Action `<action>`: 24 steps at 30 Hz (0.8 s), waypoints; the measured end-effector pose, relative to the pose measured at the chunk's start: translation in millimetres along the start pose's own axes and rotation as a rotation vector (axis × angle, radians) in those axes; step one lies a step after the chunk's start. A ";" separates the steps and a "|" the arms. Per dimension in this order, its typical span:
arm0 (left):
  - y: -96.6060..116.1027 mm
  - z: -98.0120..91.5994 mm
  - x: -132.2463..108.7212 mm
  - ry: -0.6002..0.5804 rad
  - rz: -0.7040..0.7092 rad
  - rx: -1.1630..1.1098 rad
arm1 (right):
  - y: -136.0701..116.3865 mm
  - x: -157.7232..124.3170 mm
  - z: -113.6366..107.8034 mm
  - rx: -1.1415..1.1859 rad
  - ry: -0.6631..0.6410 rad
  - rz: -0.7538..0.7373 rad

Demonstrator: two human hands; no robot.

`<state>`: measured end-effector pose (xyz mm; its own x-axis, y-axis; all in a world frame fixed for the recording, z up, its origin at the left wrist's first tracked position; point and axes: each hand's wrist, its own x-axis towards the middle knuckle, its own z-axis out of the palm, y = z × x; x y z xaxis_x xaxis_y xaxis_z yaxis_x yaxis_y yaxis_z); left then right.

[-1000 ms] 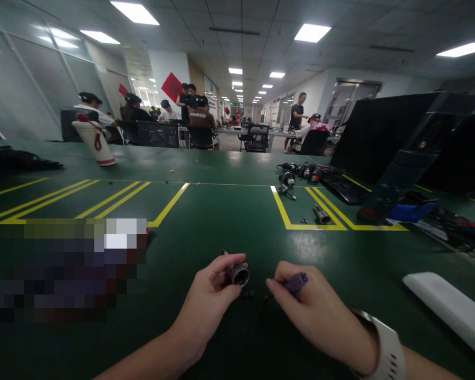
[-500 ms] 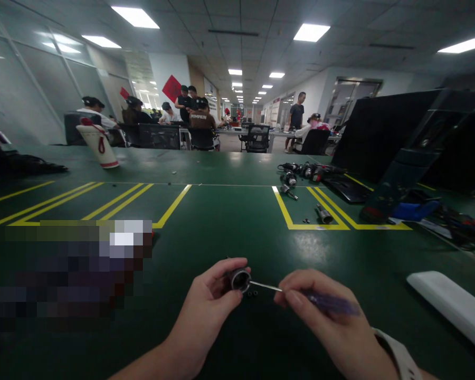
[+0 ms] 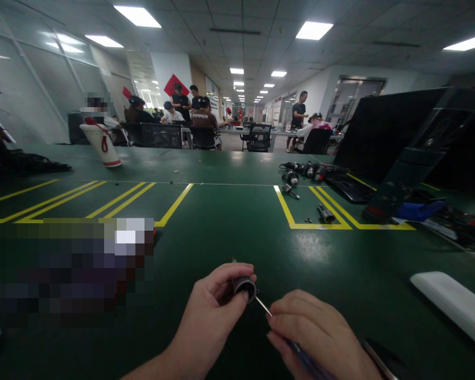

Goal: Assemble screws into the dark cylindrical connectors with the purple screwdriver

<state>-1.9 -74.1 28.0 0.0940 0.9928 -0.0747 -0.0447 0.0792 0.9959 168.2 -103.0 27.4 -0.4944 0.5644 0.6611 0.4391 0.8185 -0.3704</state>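
— Screwdriver [image 3: 263, 306] and right hand [image 3: 316, 330] have swung round: half a second ago the shaft was nearly level, and now it slants, with its handle lower and closer to the wearer. What are the hands doing?

— Both are grasping. The left hand [image 3: 216, 311] pinches a hollow metal cylinder [image 3: 244, 284] between thumb and fingers, mouth toward the wearer; the right is wrapped round the screwdriver.

— So where exactly is that cylinder?

— Up in the left hand, over the near part of the tabletop [image 3: 221, 227]. The shaft meets the right side of its rim; whether the tip goes inside or only touches the edge, I cannot tell.

— How far along is it?

— Mid-step, I'd judge: tool and part are together, but I can't make out anything fastened. A second cylinder [image 3: 325, 214] lies inside the yellow tape [image 3: 284, 207] beside some small dark parts [image 3: 308, 220]; finished or waiting, I can't say.

— And the surroundings?

— Green surface, taped into bays. Motor-like parts [image 3: 291, 177] cluster farther back, a large black panel [image 3: 380, 132] stands at the right, and a white cup [image 3: 103, 145] with a red cord at the left. Beyond, co-workers [image 3: 203, 115] sit and stand under ceiling lights [image 3: 314, 30].
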 end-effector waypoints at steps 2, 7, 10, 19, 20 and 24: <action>0.2 -0.1 -1.5 0.008 0.003 0.015 | -1.8 0.4 -0.4 -0.030 0.003 -0.017; 2.2 1.3 -3.9 0.025 -0.023 0.032 | -6.3 -0.7 -2.7 -0.101 -0.043 -0.019; 4.2 2.7 -3.9 0.020 -0.035 0.031 | -8.0 -1.7 -1.8 -0.147 -0.041 -0.028; 5.7 1.9 -4.6 0.043 -0.076 0.007 | -9.3 -2.5 -5.5 -0.071 0.030 -0.032; 6.6 1.0 -3.7 0.059 -0.088 0.000 | -7.7 -2.1 -8.3 -0.024 0.065 0.017; 10.7 -3.1 0.4 0.086 -0.152 0.005 | 7.4 1.5 -13.3 0.170 0.075 0.513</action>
<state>-5.5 -72.6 38.5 0.0137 0.9736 -0.2280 -0.0310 0.2283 0.9731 180.7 -97.5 34.3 -0.1911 0.8917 0.4103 0.4792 0.4496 -0.7538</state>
